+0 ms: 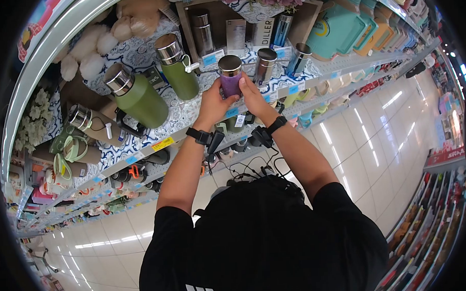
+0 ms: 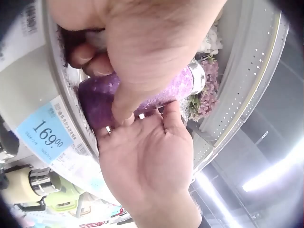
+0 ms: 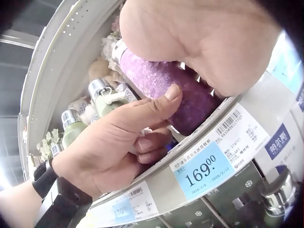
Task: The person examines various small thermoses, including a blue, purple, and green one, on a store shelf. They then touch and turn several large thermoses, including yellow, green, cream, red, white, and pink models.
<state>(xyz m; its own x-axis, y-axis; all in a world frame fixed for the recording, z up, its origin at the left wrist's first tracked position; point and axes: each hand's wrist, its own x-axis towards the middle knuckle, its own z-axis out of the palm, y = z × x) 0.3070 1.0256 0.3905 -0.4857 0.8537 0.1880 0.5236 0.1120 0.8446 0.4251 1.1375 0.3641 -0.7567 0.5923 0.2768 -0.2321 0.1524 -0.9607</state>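
A purple speckled bottle [image 1: 232, 86] [image 2: 178, 88] [image 3: 145, 76] with a silver cap stands upright at the shelf's front edge, between both hands. From its left side the left hand [image 1: 213, 105] [image 2: 147, 47] [image 3: 114, 142] holds it, thumb across the lower front, other fingers partly hidden behind. The right hand [image 1: 255, 98] [image 2: 147, 161] [image 3: 204, 33] grips the other side; most of its fingers are hidden by the bottle in the left wrist view. Below the bottle, a 169.00 price label [image 2: 52, 130] [image 3: 202, 171] is on the shelf edge.
Big green bottles [image 1: 141, 100] stand to the left on the patterned cloth. A brown bottle [image 1: 265, 66] and a blue bottle [image 1: 298, 60] are close on the right. Behind is a wooden display box [image 1: 310, 14]; teal trays [image 1: 337, 31] lean farther right. Lower shelves hold more goods.
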